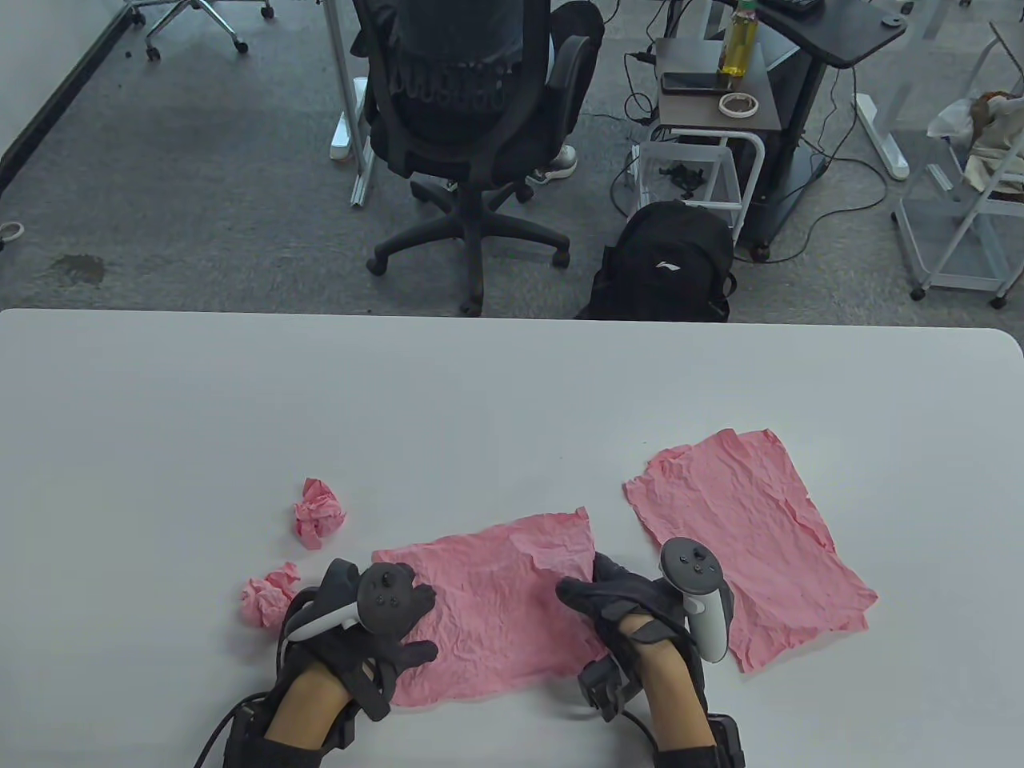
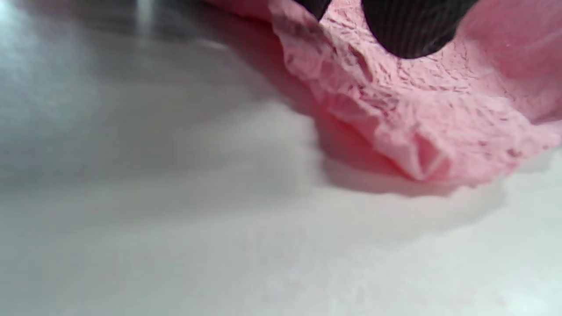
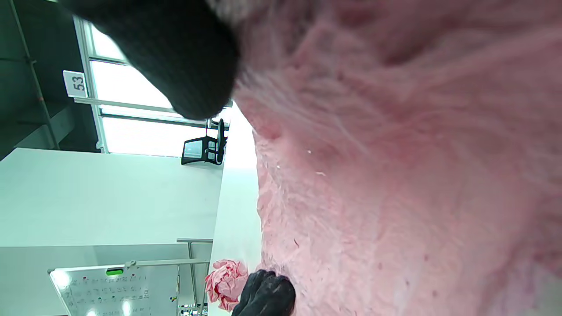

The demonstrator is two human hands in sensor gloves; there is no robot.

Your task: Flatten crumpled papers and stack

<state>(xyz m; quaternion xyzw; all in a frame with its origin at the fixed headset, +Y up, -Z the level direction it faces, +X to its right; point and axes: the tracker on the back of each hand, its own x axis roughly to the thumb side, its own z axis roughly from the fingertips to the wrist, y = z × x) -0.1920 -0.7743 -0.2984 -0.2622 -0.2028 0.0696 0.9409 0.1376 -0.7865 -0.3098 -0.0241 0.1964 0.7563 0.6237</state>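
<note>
A wrinkled pink sheet [image 1: 496, 608] lies spread on the white table [image 1: 512, 400] near the front edge. My left hand [image 1: 412, 624] lies flat on its left edge with fingers spread. My right hand [image 1: 588, 596] presses flat on its right side. The left wrist view shows a dark fingertip [image 2: 412, 30] on the puckered pink sheet [image 2: 417, 109]. The same pink sheet [image 3: 395, 175] fills the right wrist view under a gloved finger [image 3: 175, 57]. To the right lies a flattened pink stack [image 1: 744, 544] showing two top edges. Two crumpled pink balls [image 1: 318, 512] [image 1: 268, 600] sit to the left of my left hand.
Beyond the table's far edge stand an office chair [image 1: 472, 120] and a black backpack [image 1: 668, 264] on the floor. The right wrist view also catches one crumpled ball [image 3: 226, 281] and a whiteboard [image 3: 114, 289].
</note>
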